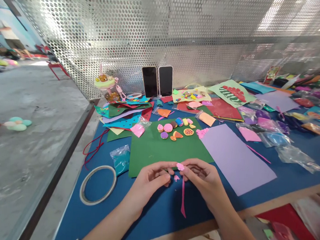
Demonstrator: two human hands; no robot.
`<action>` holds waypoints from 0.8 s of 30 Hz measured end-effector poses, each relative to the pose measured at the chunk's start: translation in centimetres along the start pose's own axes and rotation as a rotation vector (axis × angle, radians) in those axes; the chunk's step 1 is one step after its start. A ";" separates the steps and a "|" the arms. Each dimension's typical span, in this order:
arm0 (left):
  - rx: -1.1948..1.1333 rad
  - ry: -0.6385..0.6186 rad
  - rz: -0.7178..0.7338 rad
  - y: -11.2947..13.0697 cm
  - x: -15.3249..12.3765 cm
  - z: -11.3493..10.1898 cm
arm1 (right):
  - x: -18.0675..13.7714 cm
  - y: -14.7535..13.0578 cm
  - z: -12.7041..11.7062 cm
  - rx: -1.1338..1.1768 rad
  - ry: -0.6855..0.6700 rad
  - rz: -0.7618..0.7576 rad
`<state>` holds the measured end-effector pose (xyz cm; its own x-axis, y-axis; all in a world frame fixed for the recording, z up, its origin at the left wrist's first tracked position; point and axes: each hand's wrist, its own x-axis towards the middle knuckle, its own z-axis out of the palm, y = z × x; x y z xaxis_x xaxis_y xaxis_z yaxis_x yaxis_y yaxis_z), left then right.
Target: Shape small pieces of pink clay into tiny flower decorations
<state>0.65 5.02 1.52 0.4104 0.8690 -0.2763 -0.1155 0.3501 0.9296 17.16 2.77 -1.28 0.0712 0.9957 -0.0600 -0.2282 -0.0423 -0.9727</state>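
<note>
A small lump of pink clay (pixel 180 167) is pinched between the thumb and fingers of my right hand (pixel 202 177). My left hand (pixel 155 177) has its index finger stretched to the lump's left edge, its thumb apart and its other fingers loosely curled. Just below lies a torn bit of pink clay (pixel 176 178). A thin pink plastic strip, like a modelling tool (pixel 182 201), runs down from beneath my right hand; whether the hand touches it I cannot tell. Beyond, several clay pieces shaped like food, including a pizza (pixel 188 132), rest on a green sheet (pixel 157 149).
A purple sheet (pixel 237 159) lies at right, near bagged clay (pixel 249 134). At left are a tape roll (pixel 82 188), a bag of teal clay (pixel 121 160) and red cord (pixel 93 150). Two phones (pixel 165 81) lean before a perforated metal panel (pixel 194 30).
</note>
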 end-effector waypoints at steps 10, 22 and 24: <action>0.341 0.082 0.135 0.0 1.4 -0.4 | 0.0 -0.5 -0.4 -0.040 -0.012 0.021; 0.687 -0.042 0.313 3.5 1.7 0.3 | 2.3 -2.7 -2.5 -0.328 -0.222 0.053; 0.712 -0.031 0.342 3.3 2.2 0.3 | 2.6 -2.9 -2.6 -0.381 -0.251 0.049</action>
<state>1.43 8.00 4.00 0.4831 0.8741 0.0504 0.3628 -0.2523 0.8971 20.55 5.28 0.77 -0.1793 0.9790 -0.0973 0.1509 -0.0703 -0.9860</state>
